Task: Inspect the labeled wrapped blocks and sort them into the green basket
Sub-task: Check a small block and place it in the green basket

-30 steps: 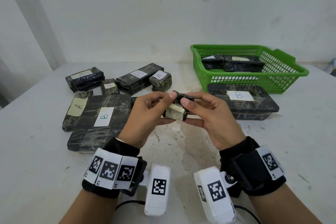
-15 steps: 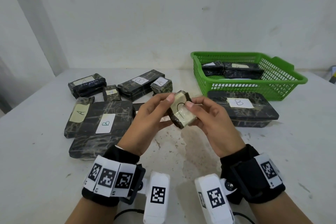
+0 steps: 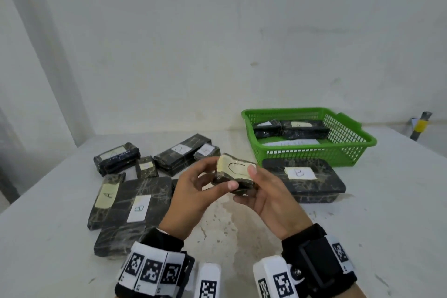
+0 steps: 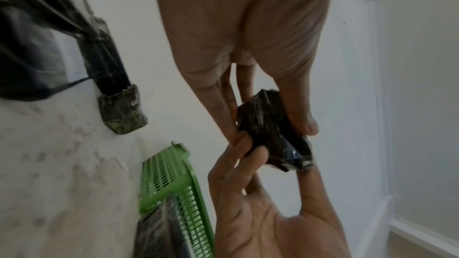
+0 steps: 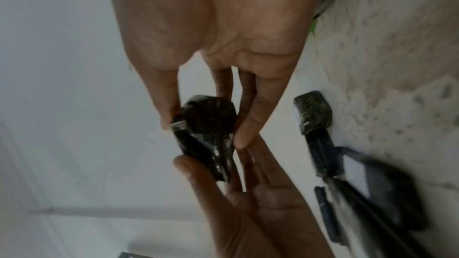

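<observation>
I hold a small dark wrapped block (image 3: 235, 172) above the table's middle, its cream label marked C facing me. My left hand (image 3: 212, 176) pinches its left end between thumb and fingers. My right hand (image 3: 255, 184) grips the right end, thumb on the label, fingers underneath. The left wrist view shows the block (image 4: 270, 130) pinched from both sides, and so does the right wrist view of the block (image 5: 208, 132). The green basket (image 3: 314, 155) stands at the back right and holds two wrapped blocks (image 3: 304, 128) and a white sheet.
A large block labelled B (image 3: 302, 176) lies just in front of the basket. Several labelled blocks lie on the left, among them a long A block (image 3: 106, 198) and a big B block (image 3: 135, 213). A white wall stands behind the table.
Both hands have turned the small block so its C label now faces up, and have lifted it slightly. The view has tilted upward.
</observation>
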`<state>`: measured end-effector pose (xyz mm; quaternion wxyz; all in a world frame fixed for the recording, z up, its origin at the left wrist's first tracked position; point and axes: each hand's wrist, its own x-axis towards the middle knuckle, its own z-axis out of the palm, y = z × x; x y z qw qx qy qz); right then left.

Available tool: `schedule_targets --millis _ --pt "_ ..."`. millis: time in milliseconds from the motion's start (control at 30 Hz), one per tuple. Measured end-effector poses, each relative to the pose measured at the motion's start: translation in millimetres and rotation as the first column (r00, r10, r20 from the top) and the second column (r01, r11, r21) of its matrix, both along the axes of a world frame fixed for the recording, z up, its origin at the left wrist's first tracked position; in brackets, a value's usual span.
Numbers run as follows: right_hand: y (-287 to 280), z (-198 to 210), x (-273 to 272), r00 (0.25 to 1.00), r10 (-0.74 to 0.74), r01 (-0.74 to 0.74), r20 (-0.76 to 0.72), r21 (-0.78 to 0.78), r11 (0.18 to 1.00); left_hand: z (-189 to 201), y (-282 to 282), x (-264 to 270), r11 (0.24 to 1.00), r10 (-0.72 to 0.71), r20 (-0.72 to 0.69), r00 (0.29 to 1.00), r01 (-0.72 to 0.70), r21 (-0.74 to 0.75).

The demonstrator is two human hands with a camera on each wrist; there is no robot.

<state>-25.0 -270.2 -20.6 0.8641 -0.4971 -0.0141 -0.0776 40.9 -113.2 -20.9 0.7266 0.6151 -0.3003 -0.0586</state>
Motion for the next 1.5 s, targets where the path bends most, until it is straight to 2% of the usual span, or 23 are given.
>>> schedule_targets --millis 67,167,333,433,533,633,700,767,867,1000,1100,1233,1433,1500 --pt "-1.8 12.9 -0.7 1.000 -0.023 0.023 -0.004 0.068 0.997 13.8 -6.2 0.5 0.999 0.047 0.041 0.998 -0.047 -0.003" --pt "-10.6 32.3 -1.0 0.996 -0.078 0.080 -0.032 0.091 0.993 29.3 -23.1 2.2 0.996 0.087 0.054 0.995 -0.086 -0.023" --pt "-46.5 62.8 3.4 0.971 -0.231 0.231 -0.064 0.001 0.973 42.9 -62.9 16.6 0.999 0.028 -0.011 1.000 -0.027 0.043" --pt "-78.0 82.7 14.2 0.953 -0.291 0.287 -0.080 -0.059 0.956 44.8 -85.5 31.5 0.994 -0.001 -0.140 0.990 0.017 0.110" --pt "-116.1 103.8 44.9 0.932 -0.334 0.323 -0.137 -0.097 0.941 37.7 -109.7 54.0 0.992 0.075 -0.288 0.955 -0.041 0.121" --pt "-150.5 123.0 91.7 0.900 -0.382 0.355 -0.209 -0.158 0.922 31.6 -134.5 75.6 0.978 0.171 -0.349 0.921 -0.117 0.170" --pt "-169.7 127.5 125.5 0.880 -0.405 0.346 -0.249 -0.248 0.905 28.3 -149.6 90.6 0.975 0.172 -0.386 0.906 -0.101 0.198" --pt "-186.1 120.2 155.7 0.855 -0.399 0.298 -0.331 -0.315 0.901 23.4 -161.3 104.3 0.977 0.132 -0.434 0.891 -0.043 0.209" --pt "-216.9 91.7 199.6 0.801 -0.338 0.121 -0.494 -0.420 0.900 12.7 -168.6 118.8 0.981 0.079 -0.451 0.889 0.012 0.195" --pt "-258.5 41.0 245.5 0.703 -0.397 -0.010 -0.590 -0.566 0.824 -0.1 -165.5 128.3 0.985 0.015 -0.460 0.888 0.065 0.157" --pt "-252.0 25.7 249.9 0.651 -0.365 -0.120 -0.665 -0.565 0.816 -2.2 -166.7 128.2 0.988 0.000 -0.455 0.891 0.070 0.137" --pt "-248.4 6.4 256.6 0.605 -0.289 -0.191 -0.742 -0.487 0.852 -5.4 -169.6 130.8 0.990 0.002 -0.466 0.885 0.062 0.123" --pt "-242.8 7.4 264.1 0.572 -0.328 -0.339 -0.751 -0.581 0.740 -5.6 -166.4 129.5 0.993 -0.032 -0.486 0.873 0.084 0.085" --pt "-239.4 7.2 263.9 0.572 -0.305 -0.342 -0.762 -0.559 0.755 -4.6 -165.2 129.7 0.994 -0.057 -0.506 0.861 0.098 0.055"
